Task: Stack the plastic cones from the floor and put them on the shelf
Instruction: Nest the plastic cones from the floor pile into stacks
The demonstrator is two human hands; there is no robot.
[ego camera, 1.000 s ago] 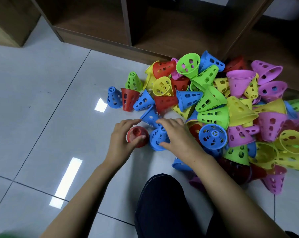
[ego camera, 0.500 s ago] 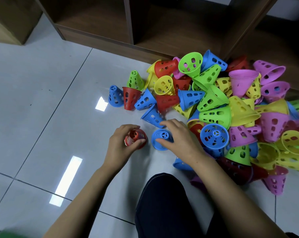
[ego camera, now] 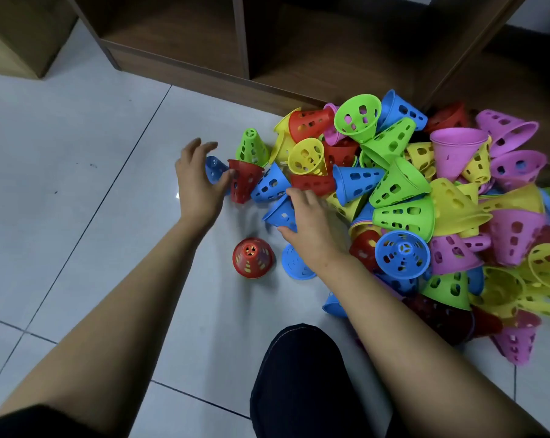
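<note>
Both starter cones down, hands back at the pile.

I see the red cone standing free on the floor, below and between the wrists. The standing blue cone is just beside it, half under the right wrist. Half a second ago the left hand held that red one; now it is spread and empty, thumb almost on an upturned red cone. The right hand has dropped its blue one and curls round a lying blue cone at the pile edge. My read: two stack bases started by colour, nothing on the shelf yet.
</note>
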